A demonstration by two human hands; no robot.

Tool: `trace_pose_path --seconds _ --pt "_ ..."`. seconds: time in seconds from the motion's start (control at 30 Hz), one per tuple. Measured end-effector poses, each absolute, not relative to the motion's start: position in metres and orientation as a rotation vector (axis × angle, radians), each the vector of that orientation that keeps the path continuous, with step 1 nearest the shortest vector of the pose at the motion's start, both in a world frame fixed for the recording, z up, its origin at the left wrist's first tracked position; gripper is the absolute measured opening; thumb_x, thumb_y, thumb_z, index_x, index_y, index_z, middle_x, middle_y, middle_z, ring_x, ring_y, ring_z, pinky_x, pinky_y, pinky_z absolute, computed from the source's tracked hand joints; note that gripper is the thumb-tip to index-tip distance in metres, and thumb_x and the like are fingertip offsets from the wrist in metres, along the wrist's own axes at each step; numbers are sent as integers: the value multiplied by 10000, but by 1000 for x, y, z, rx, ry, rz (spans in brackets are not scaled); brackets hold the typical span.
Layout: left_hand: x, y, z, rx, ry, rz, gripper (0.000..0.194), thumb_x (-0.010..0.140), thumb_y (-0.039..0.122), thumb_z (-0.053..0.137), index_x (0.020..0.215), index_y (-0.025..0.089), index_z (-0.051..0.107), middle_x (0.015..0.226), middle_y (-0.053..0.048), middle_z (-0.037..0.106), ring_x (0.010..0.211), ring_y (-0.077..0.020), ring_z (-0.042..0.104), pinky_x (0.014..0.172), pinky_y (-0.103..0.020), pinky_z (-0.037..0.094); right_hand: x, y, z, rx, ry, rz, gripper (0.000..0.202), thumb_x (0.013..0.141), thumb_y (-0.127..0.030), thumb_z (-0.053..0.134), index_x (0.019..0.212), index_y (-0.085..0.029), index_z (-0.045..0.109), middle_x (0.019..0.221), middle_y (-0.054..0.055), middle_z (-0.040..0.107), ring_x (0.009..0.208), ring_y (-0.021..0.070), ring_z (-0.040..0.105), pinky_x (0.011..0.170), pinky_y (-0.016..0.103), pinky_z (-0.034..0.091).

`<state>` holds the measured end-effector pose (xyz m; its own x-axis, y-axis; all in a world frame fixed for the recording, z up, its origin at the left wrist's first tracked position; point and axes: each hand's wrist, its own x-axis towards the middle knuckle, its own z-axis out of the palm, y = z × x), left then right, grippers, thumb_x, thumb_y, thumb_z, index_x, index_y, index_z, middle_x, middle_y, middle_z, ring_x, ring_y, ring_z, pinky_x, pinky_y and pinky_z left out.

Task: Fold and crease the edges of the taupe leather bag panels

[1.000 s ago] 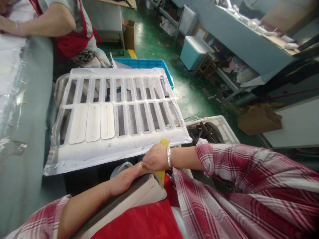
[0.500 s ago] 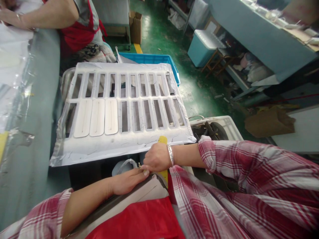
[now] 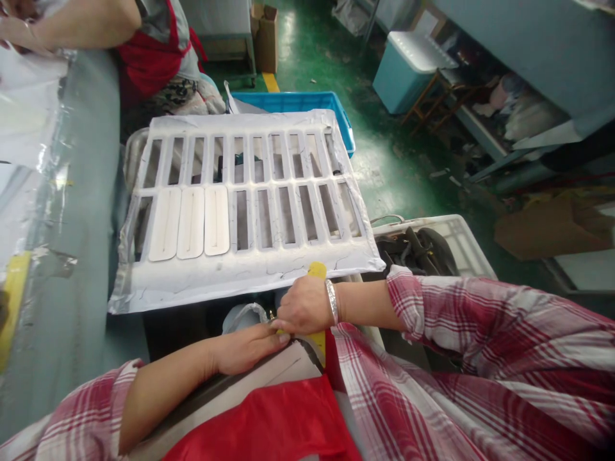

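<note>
My left hand (image 3: pixel 243 349) lies flat, fingers stretched out, along the upper edge of a beige panel (image 3: pixel 288 366) with a dark edge at my lap. Its fingertips meet my right hand (image 3: pixel 305 307), whose fingers are closed; what is in them is hidden. A yellow strip (image 3: pixel 317 270) shows above and below the right hand, and I cannot tell whether that hand grips it. Just beyond both hands lies a white frame (image 3: pixel 250 272) with two rows of slots. Three white oblong pieces (image 3: pixel 191 224) cover slots in its near row.
A grey-blue table (image 3: pixel 89 211) runs along the left, where a co-worker's arm (image 3: pixel 91 24) rests. A blue crate (image 3: pixel 343 121) stands behind the frame. To the right, a white crate (image 3: pixel 473 246) holds dark items. A red cloth (image 3: pixel 269 416) covers my lap.
The camera view has shifted slightly, so the surroundings sit a little differently. Both hands keep nearly the same position, fingertips together at the panel's edge.
</note>
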<state>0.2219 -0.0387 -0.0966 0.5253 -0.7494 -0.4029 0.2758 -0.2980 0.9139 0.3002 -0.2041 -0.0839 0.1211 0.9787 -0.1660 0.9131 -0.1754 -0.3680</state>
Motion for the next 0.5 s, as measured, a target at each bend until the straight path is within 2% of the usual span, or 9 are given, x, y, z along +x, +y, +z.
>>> trace_pose_path --seconds 0.5 --pt "230 -59 -89 1715 -550 -1107 418 903 392 295 1250 226 459 1251 -4 520 1127 -183 471 1013 -263 280 294 -226 -84 -2264 -1837 665 463 912 -417 256 778 -185 634 747 51 662 646 156 593 493 252 282"
